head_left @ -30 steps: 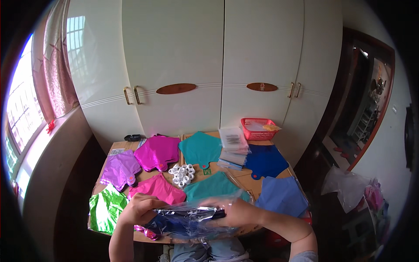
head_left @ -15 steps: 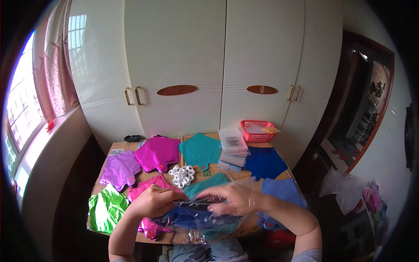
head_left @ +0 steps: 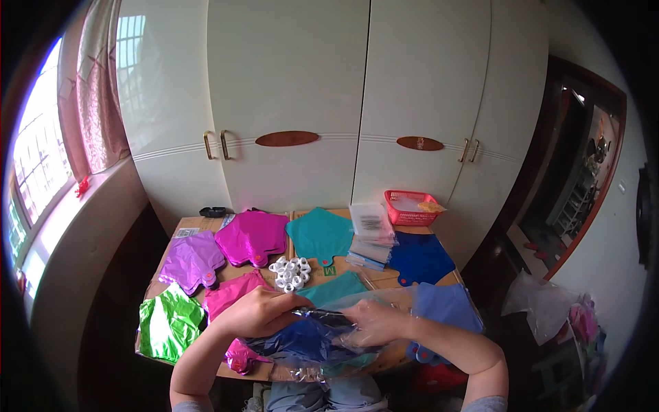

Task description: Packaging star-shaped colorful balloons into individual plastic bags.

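Note:
My left hand (head_left: 264, 312) is closed on the opening edge of a clear plastic bag (head_left: 322, 353), close to the table's front edge. Folded blue foil (head_left: 298, 336) shows through the film. On the other side of the opening my right hand (head_left: 374, 321) is closed on the bag too, with film across some of its fingers. Behind the bag, a teal foil piece (head_left: 338, 287) is partly covered. Pink foil (head_left: 237, 292) lies beyond my left hand, next to a heap of small white rolls (head_left: 290, 275).
Flat foil balloons in lilac (head_left: 192, 257), magenta (head_left: 252, 237), teal (head_left: 319, 233), dark blue (head_left: 420, 257), light blue (head_left: 449, 305) and green (head_left: 170, 323) lie around the cardboard-covered table. A stack of clear packets (head_left: 372, 230) and a red basket (head_left: 412, 208) stand at the back, before white cupboards.
My right hand has shifted slightly right, so the bag's opening is wider and more blue foil shows. The whole view has shifted a little.

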Demonstrator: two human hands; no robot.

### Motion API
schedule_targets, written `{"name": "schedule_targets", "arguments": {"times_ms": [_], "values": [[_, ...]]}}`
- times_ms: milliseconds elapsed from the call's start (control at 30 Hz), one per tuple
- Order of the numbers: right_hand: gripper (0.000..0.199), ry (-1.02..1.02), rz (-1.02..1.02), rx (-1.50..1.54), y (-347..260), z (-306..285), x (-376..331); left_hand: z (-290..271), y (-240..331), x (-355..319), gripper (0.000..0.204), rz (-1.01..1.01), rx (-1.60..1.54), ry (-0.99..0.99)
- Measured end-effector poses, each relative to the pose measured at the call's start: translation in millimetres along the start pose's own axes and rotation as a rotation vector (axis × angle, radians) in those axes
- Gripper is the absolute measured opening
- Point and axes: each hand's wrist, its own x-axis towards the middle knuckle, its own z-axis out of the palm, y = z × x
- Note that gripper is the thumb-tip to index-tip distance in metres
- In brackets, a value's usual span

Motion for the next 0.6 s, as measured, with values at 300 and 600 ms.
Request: {"name": "schedule_targets", "arguments": {"times_ms": [300,600], "values": [[0.024,0.308,0.13,0.246,4.8,-28.9,-35.9,-31.3,-38.2,-10.4,0.046,-0.279,0.145,-0.149],[0.03,0.605,0.116,0.728,4.2,-62.9,-81.1,-34.4,-71.0,-16.7,0.023,-0.681,-0.34,-0.107]]}}
